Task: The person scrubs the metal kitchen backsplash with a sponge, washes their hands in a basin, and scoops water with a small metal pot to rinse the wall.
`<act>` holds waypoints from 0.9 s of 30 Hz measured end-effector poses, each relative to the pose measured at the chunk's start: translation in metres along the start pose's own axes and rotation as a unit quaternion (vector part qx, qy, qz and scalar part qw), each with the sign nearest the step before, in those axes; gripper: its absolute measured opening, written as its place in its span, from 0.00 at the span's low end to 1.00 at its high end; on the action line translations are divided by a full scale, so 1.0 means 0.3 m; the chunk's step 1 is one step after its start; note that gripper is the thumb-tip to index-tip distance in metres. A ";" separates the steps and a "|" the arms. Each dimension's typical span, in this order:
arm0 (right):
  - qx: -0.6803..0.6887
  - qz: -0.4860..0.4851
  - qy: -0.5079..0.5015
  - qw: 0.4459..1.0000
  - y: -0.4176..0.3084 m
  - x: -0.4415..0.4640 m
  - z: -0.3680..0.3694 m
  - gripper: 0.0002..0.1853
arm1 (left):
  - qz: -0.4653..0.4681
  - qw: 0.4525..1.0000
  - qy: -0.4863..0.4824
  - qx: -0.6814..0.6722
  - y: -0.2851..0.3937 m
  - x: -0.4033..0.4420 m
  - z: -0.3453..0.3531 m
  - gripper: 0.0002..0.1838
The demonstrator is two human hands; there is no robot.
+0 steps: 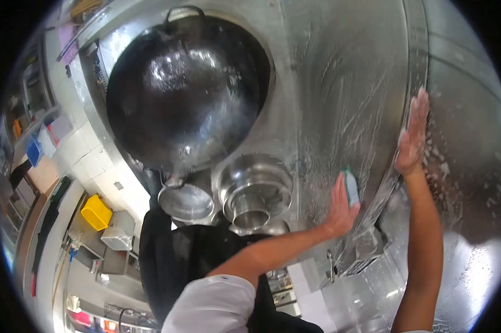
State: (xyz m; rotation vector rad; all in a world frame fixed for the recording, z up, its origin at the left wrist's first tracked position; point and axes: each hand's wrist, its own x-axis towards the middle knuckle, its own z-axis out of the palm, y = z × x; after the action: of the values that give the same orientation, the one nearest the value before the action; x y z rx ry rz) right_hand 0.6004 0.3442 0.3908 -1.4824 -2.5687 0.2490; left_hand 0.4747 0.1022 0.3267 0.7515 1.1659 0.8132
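Left hand [342,206] grips a green-and-white rectangular sponge [351,187], right of centre, on a wet grey steel panel [345,83] stretching to the frame's top; right hand [413,133], open, lies along its long metal edge [418,50].

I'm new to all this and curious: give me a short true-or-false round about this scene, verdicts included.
1. The left hand holds a sponge. True.
2. The right hand grips a ladle. False: the right hand holds nothing, and its fingers are stretched out.
3. The big wok is dark. True.
4. The yellow tub is at the right edge of the picture. False: the yellow tub is in the left half.
5. Wet streaks show on the steel surface. True.
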 end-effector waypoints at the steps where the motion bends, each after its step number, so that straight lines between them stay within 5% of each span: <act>1: 0.012 0.014 -0.009 1.000 -0.003 -0.001 0.001 0.33 | 0.012 1.000 0.017 -0.022 -0.020 0.024 0.037 0.44; 4: 0.011 0.031 -0.017 0.999 0.008 0.002 -0.010 0.34 | 0.118 0.992 0.026 0.029 0.116 0.352 -0.041 0.43; 7: 0.014 0.048 -0.025 0.998 -0.003 0.001 -0.006 0.34 | 0.379 0.920 0.099 -0.002 0.424 0.891 -0.138 0.38; 9: 0.016 0.059 -0.037 0.997 0.002 0.002 -0.012 0.34 | 0.407 0.899 0.156 0.047 0.624 1.201 -0.163 0.34; 10: 0.011 0.063 -0.039 0.997 -0.003 0.003 -0.011 0.34 | 0.355 0.915 0.188 -0.033 0.707 1.330 -0.183 0.31; 12: 0.021 0.064 -0.035 0.997 0.001 0.016 -0.014 0.34 | 0.180 0.978 -0.011 -0.103 0.669 1.456 -0.304 0.30; 14: 0.022 0.067 -0.033 0.997 0.011 0.009 -0.009 0.34 | 0.006 0.960 0.220 -0.173 0.444 1.393 -0.237 0.30; 15: 0.032 0.067 -0.039 0.996 0.002 0.007 -0.018 0.34 | -0.116 0.968 0.174 -0.138 0.311 1.318 -0.236 0.33; 18: 0.034 0.063 -0.037 0.997 0.015 0.015 -0.024 0.34 | -0.101 0.988 0.118 0.018 0.154 0.938 -0.153 0.33; 20: 0.024 0.064 -0.037 0.997 0.023 0.018 -0.014 0.35 | 0.200 0.977 0.078 0.003 0.402 0.888 -0.156 0.34; 22: 0.034 0.076 -0.040 0.996 0.007 0.024 -0.015 0.34 | 0.289 0.949 0.107 0.069 0.657 1.062 -0.168 0.36; 24: 0.027 0.073 -0.044 0.996 0.009 0.032 -0.026 0.34 | 0.152 0.974 0.115 -0.125 0.737 1.378 -0.246 0.35; 27: 0.025 0.069 -0.039 0.997 0.029 0.052 -0.025 0.34 | 0.146 0.976 0.158 -0.039 0.651 1.262 -0.198 0.35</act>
State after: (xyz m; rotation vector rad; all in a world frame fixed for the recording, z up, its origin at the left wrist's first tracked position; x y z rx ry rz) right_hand 0.6015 0.3624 0.3971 -1.6648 -2.5015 0.3947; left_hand 0.4589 0.5309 0.2971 0.7553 1.3142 1.2522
